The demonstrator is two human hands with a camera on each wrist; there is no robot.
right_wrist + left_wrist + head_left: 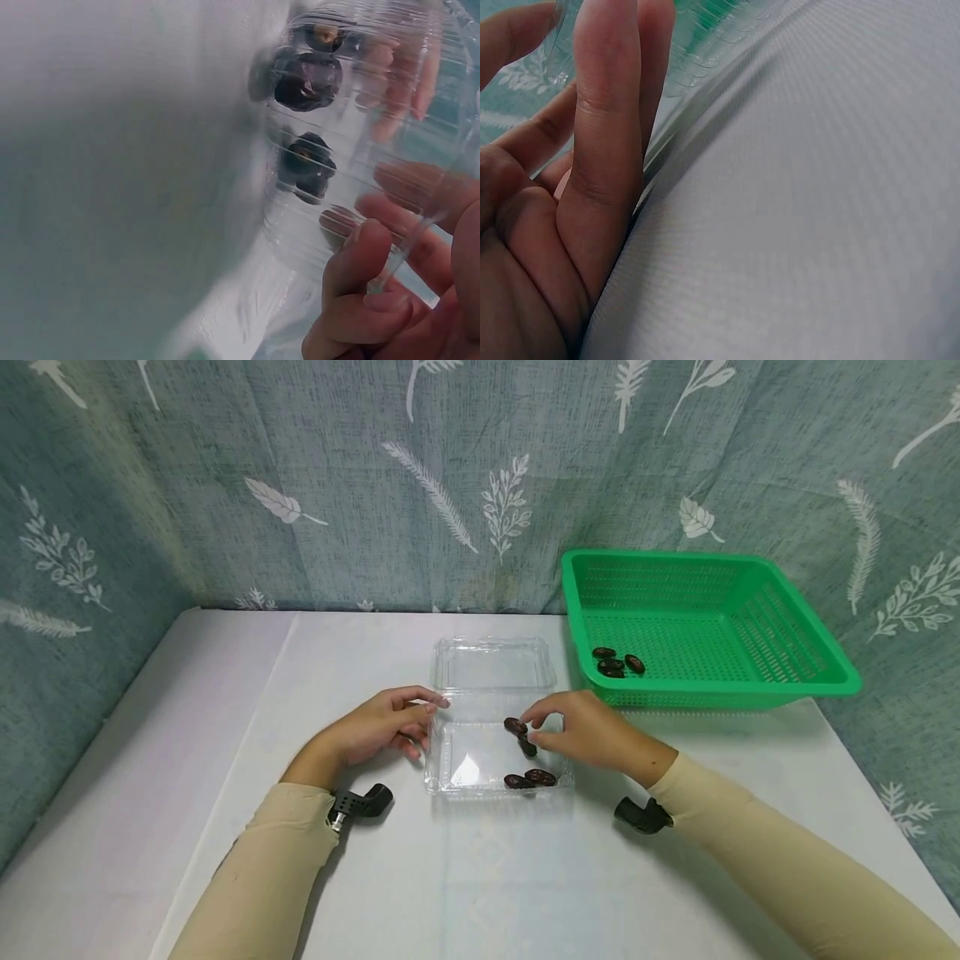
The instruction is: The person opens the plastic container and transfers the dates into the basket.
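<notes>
Blue-green cloth (322, 452) printed with pale leaves backs a white-covered bench (375, 877). On it sits a clear plastic container (468, 752), its lid (495, 664) folded back toward twelve o'clock. Measured from the container's middle, a green slotted basket (705, 690) stands at two o'clock, with a small cluster of dark dates (633, 664) on its floor toward its own eight o'clock.

Inside the container lie four dates in two pairs: an upper pair (515, 726) between one and two o'clock, and a lower pair (540, 777) at four, close to the near wall.

From between two and three o'clock, the right hand (588, 731) reaches over the rim; its thumb and forefinger are bent and parted, their tips right beside the upper pair, with nothing visibly pinched. Between nine and ten o'clock, the left hand (378, 727) meets the container's edge with gently bent fingers; whether thumb and forefinger pinch that edge I cannot tell. Beige sleeves (270, 868) cover both forearms, and a black device (367, 802) juts from each wrist.
</notes>
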